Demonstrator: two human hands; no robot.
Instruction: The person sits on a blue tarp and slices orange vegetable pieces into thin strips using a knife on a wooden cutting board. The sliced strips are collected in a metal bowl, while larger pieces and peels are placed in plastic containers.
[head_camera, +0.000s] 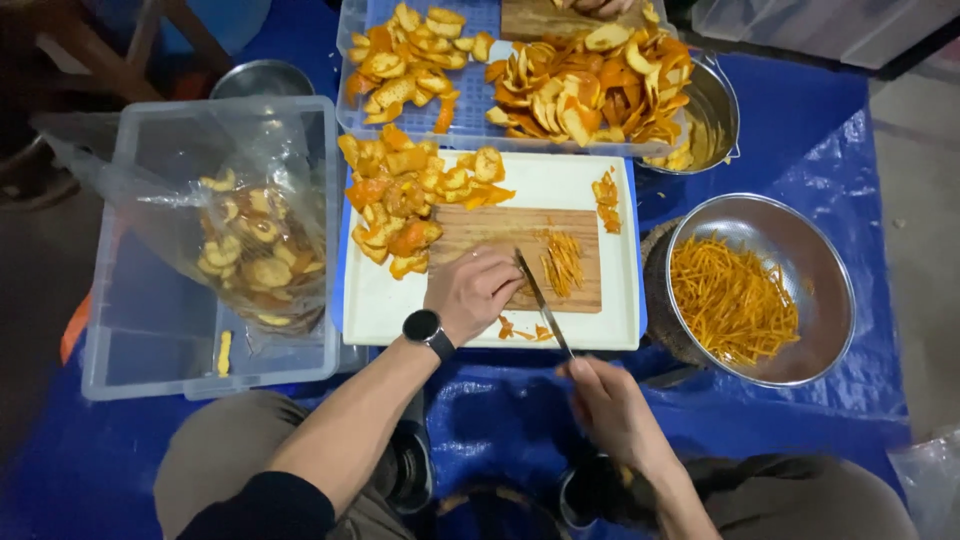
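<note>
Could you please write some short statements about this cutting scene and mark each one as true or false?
1. The right hand holds a knife over the wooden cutting board. True.
2. The left hand rests on the plastic bag. False: it presses down on the cutting board, apart from the bag.
3. The large metal bowl on the right holds thin orange strips. True.
4. The left wrist is bare. False: it wears a black watch.
5. The peel pieces lie left of the board. True.
</note>
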